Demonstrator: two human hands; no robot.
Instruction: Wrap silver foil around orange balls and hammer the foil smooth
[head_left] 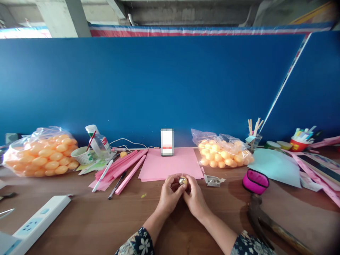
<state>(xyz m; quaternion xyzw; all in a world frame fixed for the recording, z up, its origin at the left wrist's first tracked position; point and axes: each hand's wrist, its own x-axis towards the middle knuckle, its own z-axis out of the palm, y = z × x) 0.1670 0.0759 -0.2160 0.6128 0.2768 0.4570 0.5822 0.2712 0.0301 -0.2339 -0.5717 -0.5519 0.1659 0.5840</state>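
Both of my hands meet over the brown table, just in front of a stack of pink paper [170,163]. Between the fingertips is a small round object [182,180], shiny silver on one side and yellowish on the other; its exact kind is not clear. My left hand [170,191] curls its fingers and thumb against it from the left. From the right, my right hand [195,194] closes on it, with the fingers partly hidden. A small crumpled silvery wrapper [213,181] lies to the right of my hands.
Bags of orange balls stand left [50,156] and right [223,152]. Pink paper strips [124,164], pens and a bottle [99,141] lie left, with a power strip [39,219] nearer. A magenta pouch [255,181] and dark curved handle [276,226] are right. A blue partition [170,81] rises behind.
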